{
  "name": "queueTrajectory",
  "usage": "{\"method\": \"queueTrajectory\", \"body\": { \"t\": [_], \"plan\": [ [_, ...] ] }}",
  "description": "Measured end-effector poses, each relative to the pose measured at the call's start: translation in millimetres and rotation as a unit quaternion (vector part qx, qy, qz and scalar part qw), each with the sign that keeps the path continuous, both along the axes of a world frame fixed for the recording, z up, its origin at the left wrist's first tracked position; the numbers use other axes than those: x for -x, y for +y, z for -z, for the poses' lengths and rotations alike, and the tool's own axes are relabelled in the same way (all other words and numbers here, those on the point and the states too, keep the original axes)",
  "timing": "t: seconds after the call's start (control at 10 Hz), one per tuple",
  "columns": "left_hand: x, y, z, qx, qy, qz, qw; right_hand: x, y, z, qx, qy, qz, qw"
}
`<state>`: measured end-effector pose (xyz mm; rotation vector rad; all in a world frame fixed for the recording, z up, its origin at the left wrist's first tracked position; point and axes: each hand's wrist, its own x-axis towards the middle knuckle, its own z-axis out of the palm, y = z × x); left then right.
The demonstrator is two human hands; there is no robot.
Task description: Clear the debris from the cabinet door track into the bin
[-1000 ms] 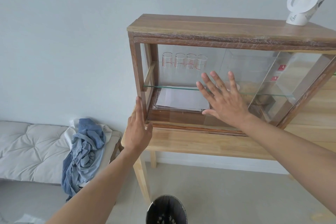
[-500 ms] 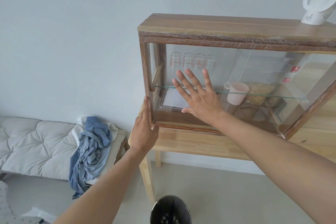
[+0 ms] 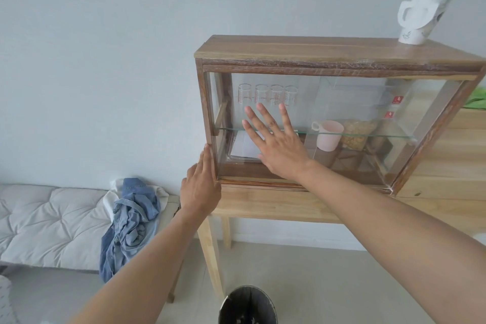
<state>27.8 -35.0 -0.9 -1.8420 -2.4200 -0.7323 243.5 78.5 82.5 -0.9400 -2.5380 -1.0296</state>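
A wooden cabinet [image 3: 315, 50] with sliding glass doors [image 3: 349, 113] stands on a light wood table [image 3: 276, 202]. My right hand [image 3: 276, 142] lies flat on the glass at the left half, fingers spread, holding nothing. Resting against the cabinet's left front post is my left hand [image 3: 201, 187], fingers straight and together. The bottom door track [image 3: 302, 185] runs along the cabinet's lower front; I cannot make out debris in it. A dark round bin [image 3: 247, 305] sits on the floor below, with bits inside.
Inside the cabinet are several glass beakers [image 3: 267, 95], a pink mug [image 3: 328, 135], a jar of cereal [image 3: 357, 134] and a white sheet [image 3: 244, 146]. A white cup [image 3: 420, 18] leans on top. Left is a padded bench [image 3: 47, 221] with blue clothes [image 3: 131, 223].
My right hand has slid left across the glass, taking the door with it, so the pink mug is now uncovered. My left hand stays on the left post. The view has shifted.
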Motion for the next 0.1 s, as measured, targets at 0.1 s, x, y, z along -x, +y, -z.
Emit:
{"method": "queueTrajectory", "body": {
  "t": [0.1],
  "plan": [
    [-8.0,-6.9,-19.0,0.049,0.023,-0.033,0.998,-7.1,-16.5,-6.6,0.063,0.005,0.003,0.998]
  ]
}}
